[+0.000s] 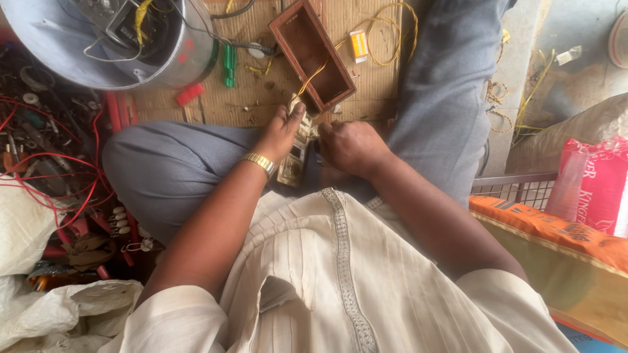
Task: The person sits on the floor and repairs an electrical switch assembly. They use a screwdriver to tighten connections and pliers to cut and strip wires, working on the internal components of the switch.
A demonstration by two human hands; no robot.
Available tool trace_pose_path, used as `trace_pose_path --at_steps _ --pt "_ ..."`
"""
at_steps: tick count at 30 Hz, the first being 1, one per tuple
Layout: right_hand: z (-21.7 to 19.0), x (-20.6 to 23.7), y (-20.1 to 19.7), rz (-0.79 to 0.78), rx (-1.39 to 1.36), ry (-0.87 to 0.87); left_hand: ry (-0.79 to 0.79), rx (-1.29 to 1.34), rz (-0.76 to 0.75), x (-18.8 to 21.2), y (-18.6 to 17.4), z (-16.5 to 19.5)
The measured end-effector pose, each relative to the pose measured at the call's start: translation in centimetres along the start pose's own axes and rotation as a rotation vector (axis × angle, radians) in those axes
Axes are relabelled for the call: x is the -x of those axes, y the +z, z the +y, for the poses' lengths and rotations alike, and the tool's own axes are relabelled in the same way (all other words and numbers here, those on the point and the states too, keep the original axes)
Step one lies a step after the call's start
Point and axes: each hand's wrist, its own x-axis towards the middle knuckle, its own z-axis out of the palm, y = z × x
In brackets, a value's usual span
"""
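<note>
1. The person sits cross-legged in grey trousers (170, 163) and a cream tunic (340, 281), both forearms reaching down to the lap.
2. A round metal housing (111, 42) stands at the upper left on a cardboard sheet (261, 91), with wiring and a dark part inside it.
3. An orange and yellow sack (556, 235) lies at the lower right, with a wire rack (517, 186) just behind it and a pink printed bag (595, 186) beside that.
4. A heap of red wires (52, 170) and small metal parts fills the left edge, above crumpled white plastic bags (46, 314).
5. A brown rectangular box (311, 55), open and tilted, lies on the cardboard just beyond the hands, a yellow wire (383, 29) running out of it.
6. The left hand (280, 134), with a gold watch band (260, 161) on its wrist, is clamped on a small circuit board (296, 160) that rests in the lap, its thumb pressing the board's upper end.
7. The right hand (350, 147) is closed into a fist just beside the board; what it grips is hidden.
8. A green tool (229, 64) and a red piece (190, 95) lie on the cardboard, well apart from the hands.
</note>
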Motion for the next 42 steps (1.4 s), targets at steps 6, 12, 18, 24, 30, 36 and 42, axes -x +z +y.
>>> trace_pose_path --at_steps 6,12,18,24,30,36,42 --pt "1.1 0.0 1.5 0.217 0.076 -0.131 -0.063 0.045 -0.060 -0.6 -0.5 -1.0" --pt "0.4 -0.9 2.4 -0.091 -1.089 0.645 -0.024 0.358 0.163 1.0 -0.4 -0.5" --pt "1.3 -1.4 1.8 -0.086 -1.722 0.602 0.151 0.435 0.071 3.3 -0.8 2.1" --pt "2.5 -0.6 1.4 -0.180 -1.950 0.540 0.549 -0.145 0.525 5.4 -1.4 4.3" --pt "2.7 -0.6 1.3 -0.160 -1.869 0.605 0.663 -0.435 0.398 7.8 -1.2 4.5" --pt "2.9 -0.5 1.7 -0.154 -1.869 0.570 0.685 -0.218 0.290 7.8 -0.2 3.8" --pt "2.8 -0.5 1.9 -0.143 -1.898 0.508 0.560 -0.194 0.331 7.7 0.3 3.1"
